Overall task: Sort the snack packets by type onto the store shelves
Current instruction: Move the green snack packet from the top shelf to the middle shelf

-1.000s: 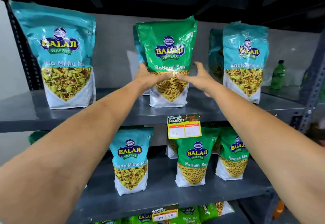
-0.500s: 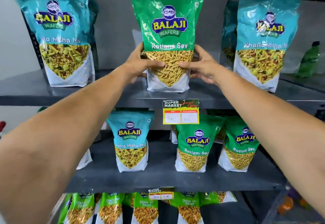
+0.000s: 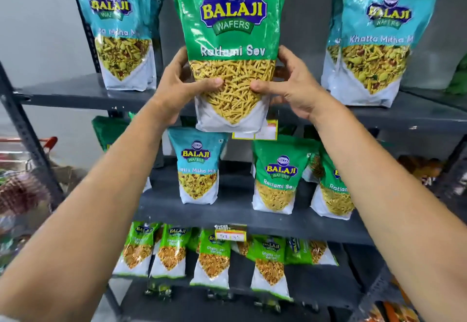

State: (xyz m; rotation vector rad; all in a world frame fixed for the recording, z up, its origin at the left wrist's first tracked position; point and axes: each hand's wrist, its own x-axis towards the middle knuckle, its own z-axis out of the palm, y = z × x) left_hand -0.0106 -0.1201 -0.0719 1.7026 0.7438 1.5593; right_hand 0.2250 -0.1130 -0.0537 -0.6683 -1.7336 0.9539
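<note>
A green Ratlami Sev packet (image 3: 231, 44) is upright in front of the upper shelf (image 3: 75, 92), its base hanging below the shelf's front edge. My left hand (image 3: 177, 89) grips its left side and my right hand (image 3: 290, 86) its right side, thumbs pressed on the front. Teal Khatta Mitha packets stand on the upper shelf at left (image 3: 118, 31) and right (image 3: 374, 39). On the middle shelf (image 3: 227, 210) stand one teal Khatta Mitha packet (image 3: 198, 167) and two green Ratlami Sev packets (image 3: 278, 177).
The lower shelf holds several light-green Chana Jor Garam packets (image 3: 214, 258). Yellow price tags (image 3: 255, 132) hang on the shelf edges. A dark metal upright (image 3: 27, 132) frames the rack at left, with a red-handled cart (image 3: 30, 145) beyond it.
Both hands have pulled the green Ratlami Sev packet off the upper shelf toward me and slightly down. The view has tilted lower, showing the bottom shelf.
</note>
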